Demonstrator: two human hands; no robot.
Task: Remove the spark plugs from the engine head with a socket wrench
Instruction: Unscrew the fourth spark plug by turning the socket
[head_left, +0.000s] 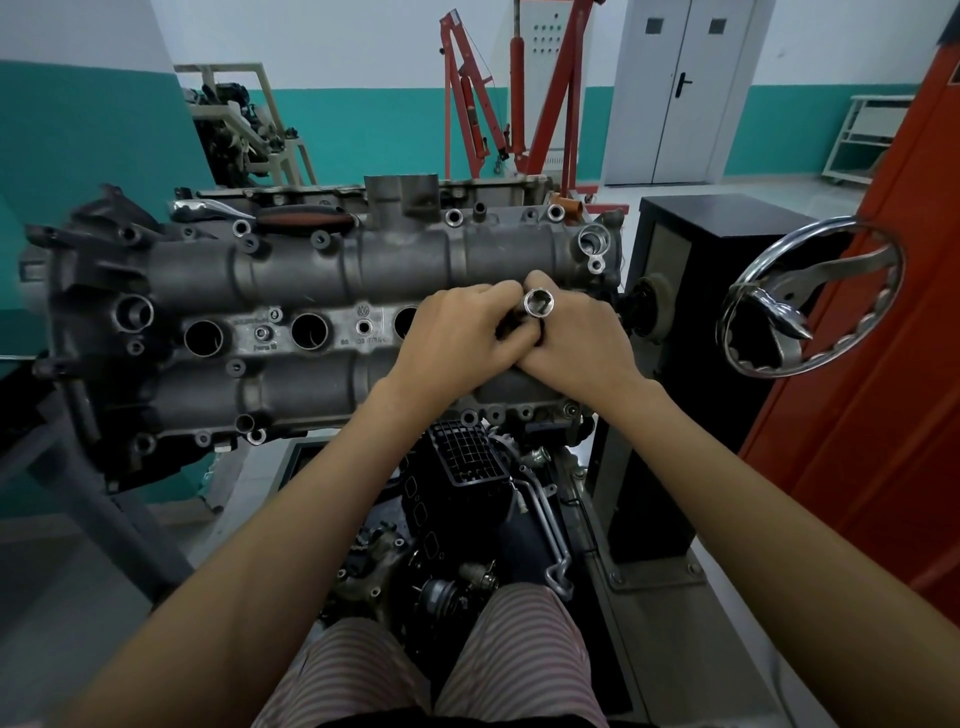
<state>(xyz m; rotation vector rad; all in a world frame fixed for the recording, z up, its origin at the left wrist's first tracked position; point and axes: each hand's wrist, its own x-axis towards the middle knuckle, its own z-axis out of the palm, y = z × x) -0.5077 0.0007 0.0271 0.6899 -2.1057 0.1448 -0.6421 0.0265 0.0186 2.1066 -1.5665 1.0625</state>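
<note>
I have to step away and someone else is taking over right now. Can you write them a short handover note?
Left hand and right hand: together over the right end of the engine head, both gripping a socket whose open end faces up.
Plug holes: two open wells show to the left, a third is half hidden by the left hand; whether plugs sit inside cannot be seen.
A red-and-black tool handle lies on the head's far edge.
Done: cannot be confirmed.
Left: check each well, pull any plugs.
</note>
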